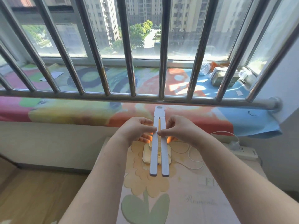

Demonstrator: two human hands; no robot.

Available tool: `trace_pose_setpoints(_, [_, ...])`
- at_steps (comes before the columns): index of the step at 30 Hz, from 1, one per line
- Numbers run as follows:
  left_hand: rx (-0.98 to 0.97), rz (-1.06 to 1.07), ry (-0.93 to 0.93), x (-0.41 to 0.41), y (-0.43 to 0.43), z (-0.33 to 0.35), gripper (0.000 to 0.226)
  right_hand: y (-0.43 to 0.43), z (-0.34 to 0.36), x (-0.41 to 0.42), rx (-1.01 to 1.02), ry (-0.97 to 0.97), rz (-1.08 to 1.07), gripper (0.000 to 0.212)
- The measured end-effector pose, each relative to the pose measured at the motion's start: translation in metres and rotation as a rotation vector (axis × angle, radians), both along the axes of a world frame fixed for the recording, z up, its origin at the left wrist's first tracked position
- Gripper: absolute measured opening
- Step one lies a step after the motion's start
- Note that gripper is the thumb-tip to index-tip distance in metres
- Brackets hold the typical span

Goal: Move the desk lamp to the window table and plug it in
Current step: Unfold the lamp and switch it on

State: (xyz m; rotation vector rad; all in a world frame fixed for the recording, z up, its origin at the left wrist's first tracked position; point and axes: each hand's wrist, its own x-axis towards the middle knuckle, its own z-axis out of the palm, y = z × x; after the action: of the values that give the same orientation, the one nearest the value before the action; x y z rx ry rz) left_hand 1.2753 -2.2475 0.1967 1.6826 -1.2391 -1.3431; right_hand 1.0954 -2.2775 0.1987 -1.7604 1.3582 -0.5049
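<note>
Two hands meet at the desk lamp (pixel 159 152), which stands on the flower-print bench (pixel 194 191). The left hand (pixel 137 130) pinches its left bar between thumb and fingers, the right hand (pixel 179 128) its right bar. The bars hide much of the lamp's base. The cable (pixel 192 159) runs to the power strip (pixel 244 152), its plug blurred.

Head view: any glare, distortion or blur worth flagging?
Head view: wide-angle lens bows the bars; sun washes out patches of the sill cloth; the lit lamp glows orange on the left hand and right hand pinching it.
</note>
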Motion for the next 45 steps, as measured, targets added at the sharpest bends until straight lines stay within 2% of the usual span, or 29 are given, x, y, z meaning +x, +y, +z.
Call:
trace_pose_setpoints(7, [0.049, 0.001, -0.002, 0.001, -0.004, 0.003, 0.034, -0.005, 0.003, -0.001, 0.016, 0.077, 0.009, 0.031])
trace_pose_setpoints(15, [0.086, -0.033, -0.109, 0.008, -0.010, 0.013, 0.023, -0.006, 0.007, -0.003, 0.036, 0.128, -0.006, 0.025])
trace_pose_setpoints(24, [0.162, -0.084, -0.203, 0.018, -0.020, 0.022, 0.036, -0.008, 0.017, -0.018, -0.028, 0.230, -0.030, 0.017])
trace_pose_setpoints(34, [0.145, -0.115, -0.403, 0.027, -0.029, 0.027, 0.042, -0.009, 0.018, -0.024, -0.119, 0.239, -0.032, 0.027])
trace_pose_setpoints(45, [0.124, -0.175, -0.564, 0.019, -0.033, 0.037, 0.048, -0.015, 0.019, -0.031, -0.119, 0.237, -0.026, 0.022])
